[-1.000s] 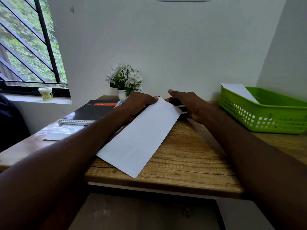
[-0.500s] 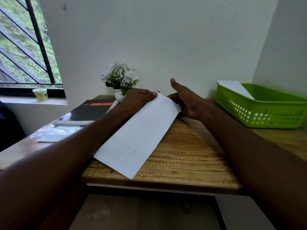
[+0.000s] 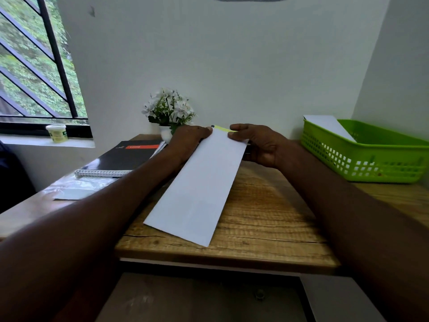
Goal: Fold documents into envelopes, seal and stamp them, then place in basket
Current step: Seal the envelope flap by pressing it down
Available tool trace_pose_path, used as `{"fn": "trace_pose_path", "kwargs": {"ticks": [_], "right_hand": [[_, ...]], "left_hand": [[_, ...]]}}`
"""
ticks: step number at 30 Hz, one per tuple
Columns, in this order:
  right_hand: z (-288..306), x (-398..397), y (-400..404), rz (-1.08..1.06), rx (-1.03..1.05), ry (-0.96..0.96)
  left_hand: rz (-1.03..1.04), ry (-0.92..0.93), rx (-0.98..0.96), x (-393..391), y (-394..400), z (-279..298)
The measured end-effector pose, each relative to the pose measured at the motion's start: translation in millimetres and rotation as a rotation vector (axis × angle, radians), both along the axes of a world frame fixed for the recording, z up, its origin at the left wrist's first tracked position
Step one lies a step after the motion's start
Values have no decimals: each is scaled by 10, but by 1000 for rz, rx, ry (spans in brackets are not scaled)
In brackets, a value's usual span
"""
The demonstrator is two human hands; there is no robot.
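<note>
A long white envelope (image 3: pixel 199 189) lies slanted on the wooden desk (image 3: pixel 267 224), its near end toward the front edge. My left hand (image 3: pixel 188 141) grips the far left corner of the envelope. My right hand (image 3: pixel 257 145) pinches its far right corner, thumb on top. A yellow pen-like object (image 3: pixel 221 129) pokes out between my hands just behind the envelope. The green plastic basket (image 3: pixel 362 159) stands at the right with a white envelope (image 3: pixel 329 125) leaning inside it.
A black spiral notebook (image 3: pixel 123 159) and a clear plastic sleeve (image 3: pixel 74 188) lie at the left. A small pot of white flowers (image 3: pixel 169 110) stands by the wall behind my hands. A small tub (image 3: pixel 56 133) sits on the window sill.
My right hand, which was open beside the envelope half a second ago, has come back onto its far right corner and pinches it. The left hand kept its hold.
</note>
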State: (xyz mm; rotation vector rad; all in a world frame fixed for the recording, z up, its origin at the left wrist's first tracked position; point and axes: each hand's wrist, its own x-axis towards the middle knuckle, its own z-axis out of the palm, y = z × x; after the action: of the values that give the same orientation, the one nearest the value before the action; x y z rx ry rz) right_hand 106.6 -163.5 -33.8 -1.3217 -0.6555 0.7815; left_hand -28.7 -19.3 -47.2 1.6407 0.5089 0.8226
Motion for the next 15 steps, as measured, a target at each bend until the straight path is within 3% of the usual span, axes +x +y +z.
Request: {"fn": "trace_pose_path", "kwargs": {"ticks": [3,9,15], "right_hand": [[4,2,1,-13,36,15],[-23,-10,22,0,3,-48],[-24,-27,25,-52,-28,-92]], "left_hand": [[-109,-10,-158,-30,-45,-9],[-133,-4,-90,-52,-71,2],[-96,-8,-176,-55,-61,0]]}}
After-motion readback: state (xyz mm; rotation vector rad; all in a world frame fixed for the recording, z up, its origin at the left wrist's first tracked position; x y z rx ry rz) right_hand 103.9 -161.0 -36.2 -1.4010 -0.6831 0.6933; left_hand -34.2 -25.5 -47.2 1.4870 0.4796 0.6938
